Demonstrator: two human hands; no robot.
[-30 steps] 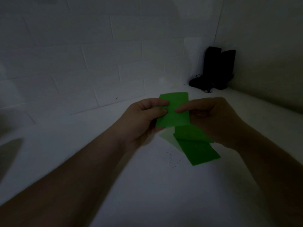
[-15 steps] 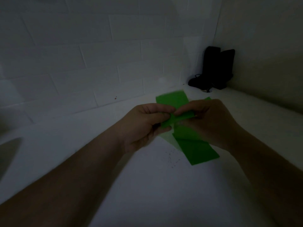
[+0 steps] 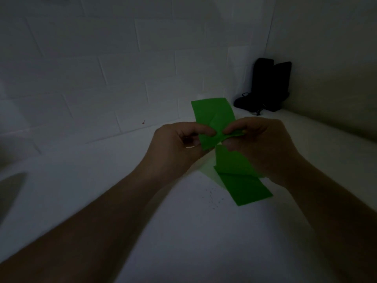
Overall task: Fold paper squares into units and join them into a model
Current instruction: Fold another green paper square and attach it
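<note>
Strip now creased at pinch | left hand, right hand both pinch it mid-length | long axis runs away, up from pinch | spare strips below right hand

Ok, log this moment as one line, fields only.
step: folding | left hand: pinches held paper | right hand: pinches same paper | table: more green paper under right hand
</note>
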